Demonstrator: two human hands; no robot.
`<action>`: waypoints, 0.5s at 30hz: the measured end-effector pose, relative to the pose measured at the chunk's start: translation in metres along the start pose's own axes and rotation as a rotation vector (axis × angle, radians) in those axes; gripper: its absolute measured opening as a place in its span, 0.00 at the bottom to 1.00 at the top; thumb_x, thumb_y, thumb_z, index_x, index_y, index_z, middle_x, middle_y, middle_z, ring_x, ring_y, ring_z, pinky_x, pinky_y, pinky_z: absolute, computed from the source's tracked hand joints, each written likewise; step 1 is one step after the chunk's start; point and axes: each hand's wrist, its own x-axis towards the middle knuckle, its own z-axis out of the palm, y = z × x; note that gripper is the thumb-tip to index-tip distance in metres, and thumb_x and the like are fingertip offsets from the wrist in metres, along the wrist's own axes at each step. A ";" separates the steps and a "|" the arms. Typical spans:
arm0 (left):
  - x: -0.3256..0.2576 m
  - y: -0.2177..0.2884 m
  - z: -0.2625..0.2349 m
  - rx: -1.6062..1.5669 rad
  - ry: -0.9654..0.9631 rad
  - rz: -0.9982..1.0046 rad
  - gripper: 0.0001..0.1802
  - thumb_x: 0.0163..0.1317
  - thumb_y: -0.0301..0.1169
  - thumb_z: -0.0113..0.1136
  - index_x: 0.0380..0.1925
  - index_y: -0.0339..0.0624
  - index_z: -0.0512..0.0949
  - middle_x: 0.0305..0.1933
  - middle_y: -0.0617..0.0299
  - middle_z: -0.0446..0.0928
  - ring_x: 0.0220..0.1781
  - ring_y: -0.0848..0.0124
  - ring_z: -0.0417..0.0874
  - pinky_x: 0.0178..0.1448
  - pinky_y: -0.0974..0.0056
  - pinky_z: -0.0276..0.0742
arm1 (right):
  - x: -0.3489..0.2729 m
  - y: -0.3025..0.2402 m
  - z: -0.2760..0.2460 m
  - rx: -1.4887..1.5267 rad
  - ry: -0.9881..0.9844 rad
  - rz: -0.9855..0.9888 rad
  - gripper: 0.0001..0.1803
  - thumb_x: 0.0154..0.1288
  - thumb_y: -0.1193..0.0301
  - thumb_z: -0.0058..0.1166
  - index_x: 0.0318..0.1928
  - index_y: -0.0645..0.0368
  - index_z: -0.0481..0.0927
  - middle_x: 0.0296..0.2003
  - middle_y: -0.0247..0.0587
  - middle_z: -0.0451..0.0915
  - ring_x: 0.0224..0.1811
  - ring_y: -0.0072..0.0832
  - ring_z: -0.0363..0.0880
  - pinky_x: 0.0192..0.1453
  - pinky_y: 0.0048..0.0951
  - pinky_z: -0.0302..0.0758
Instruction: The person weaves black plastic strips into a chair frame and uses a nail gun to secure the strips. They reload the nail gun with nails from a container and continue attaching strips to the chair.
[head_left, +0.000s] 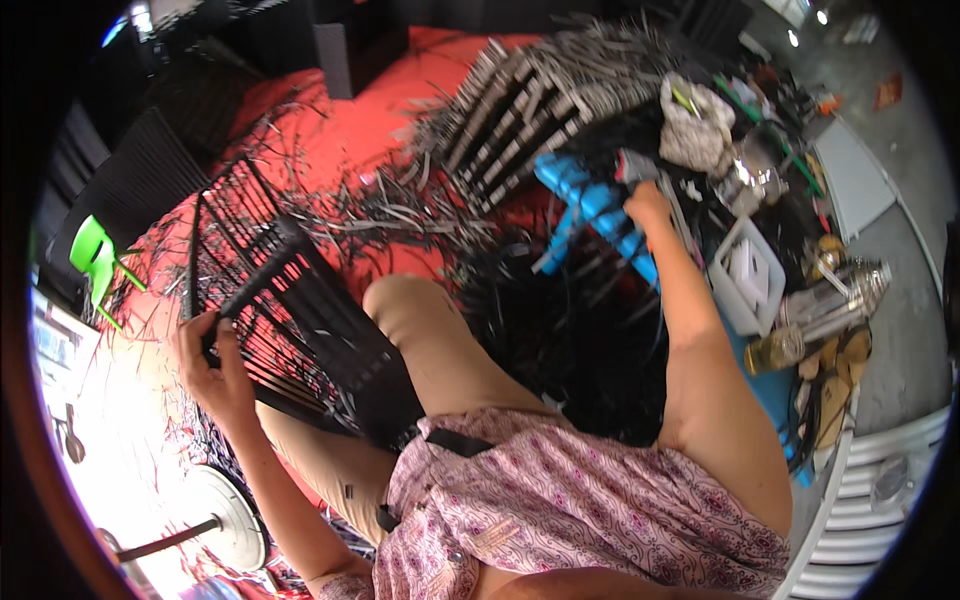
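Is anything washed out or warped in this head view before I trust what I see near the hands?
Head view: glare bleaches the lower left floor by the left hand; the fisheye bends the black woven frame and the rim; the right hand at the blue stool is evenly lit, slightly soft.

Matt black woven-strip frame [290,310], smooth blue plastic stool [595,215], red cloth floor covering [330,140].

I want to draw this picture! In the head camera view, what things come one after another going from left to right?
Green plastic chair → left hand holding the black woven frame → bent knee → blue plastic stool → right hand → white tray → shiny metal flask.
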 end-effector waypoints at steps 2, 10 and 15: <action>0.002 0.014 -0.003 0.028 0.012 -0.040 0.08 0.63 0.24 0.63 0.41 0.34 0.80 0.38 0.54 0.77 0.45 0.58 0.77 0.56 0.59 0.73 | 0.007 -0.010 0.006 0.050 0.030 0.041 0.30 0.55 0.68 0.63 0.59 0.66 0.76 0.58 0.64 0.81 0.61 0.57 0.81 0.64 0.50 0.78; 0.004 0.002 0.003 0.007 0.067 0.040 0.08 0.60 0.29 0.65 0.37 0.37 0.80 0.39 0.52 0.78 0.46 0.50 0.79 0.56 0.51 0.72 | 0.026 0.062 -0.039 0.531 0.259 -0.091 0.38 0.50 0.68 0.70 0.62 0.70 0.72 0.42 0.54 0.85 0.42 0.44 0.87 0.50 0.40 0.82; 0.000 0.002 -0.001 0.017 0.073 0.043 0.09 0.59 0.30 0.66 0.35 0.38 0.80 0.37 0.54 0.80 0.46 0.52 0.80 0.54 0.53 0.73 | -0.133 0.004 -0.145 1.084 0.136 -0.354 0.36 0.61 0.84 0.61 0.70 0.64 0.67 0.39 0.38 0.80 0.32 0.21 0.79 0.43 0.24 0.80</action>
